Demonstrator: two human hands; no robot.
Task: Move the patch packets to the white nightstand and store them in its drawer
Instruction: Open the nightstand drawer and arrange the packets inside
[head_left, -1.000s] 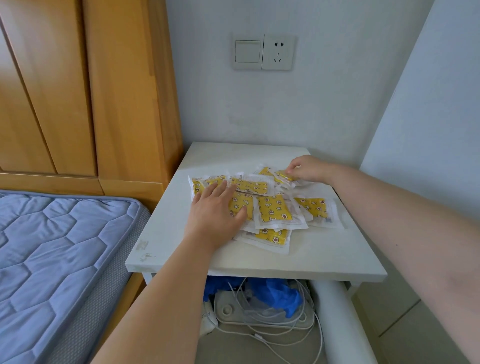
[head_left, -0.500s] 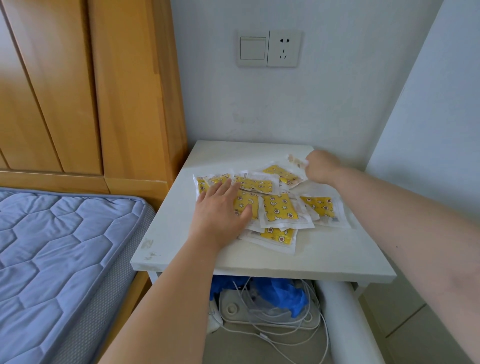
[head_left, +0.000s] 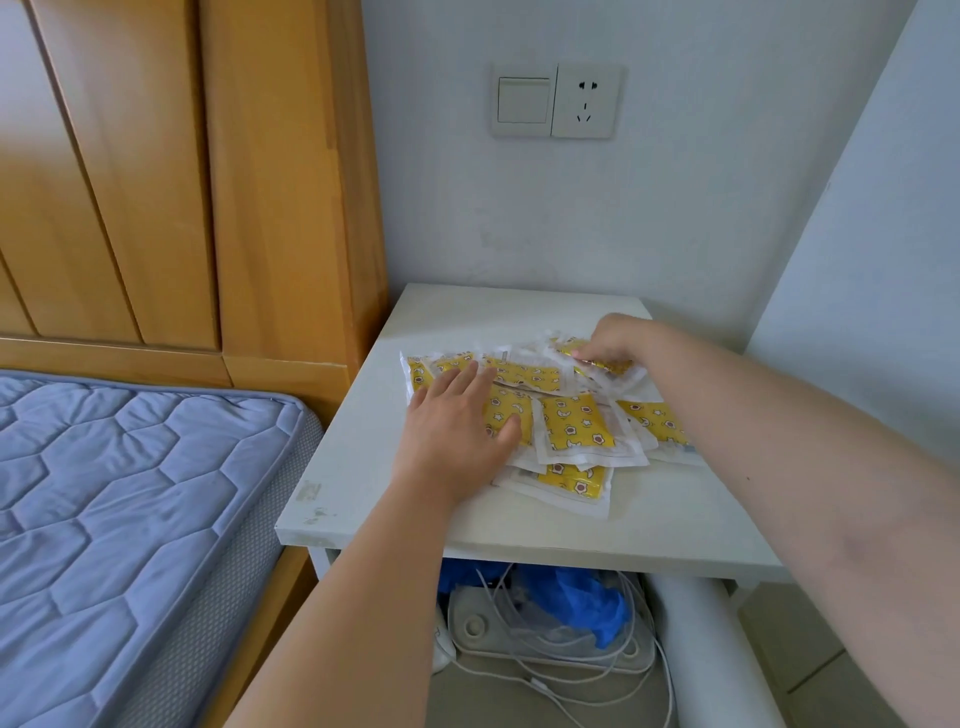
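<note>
Under the white bench (head_left: 649, 525), nearest us, cables (head_left: 545, 660) and a blue bag (head_left: 582, 592) clutter the floor. We judge that anything pushed off the near edge would drop among them.

The patch packets (head_left: 574, 428) lie in a loose, overlapping heap on the bench, the lowest one close to that edge. Our left hand (head_left: 457, 421) rests flat on the heap's left side, fingers (head_left: 457, 387) straight and spread, holding nothing. Farther right, our right hand (head_left: 618, 338) curls its fingers and seems to pinch the far packet (head_left: 608, 366).

These look like slick sleeves, so a hasty sweep could fan them out or shed some.

Bare bench lies left of, nearer than and beyond the heap. A mattress (head_left: 130, 493) flanks the left, while a wardrobe (head_left: 280, 208) and the wall (head_left: 519, 234) close off the far side. We see no drawer on this bench, so the packets probably need carrying elsewhere.
</note>
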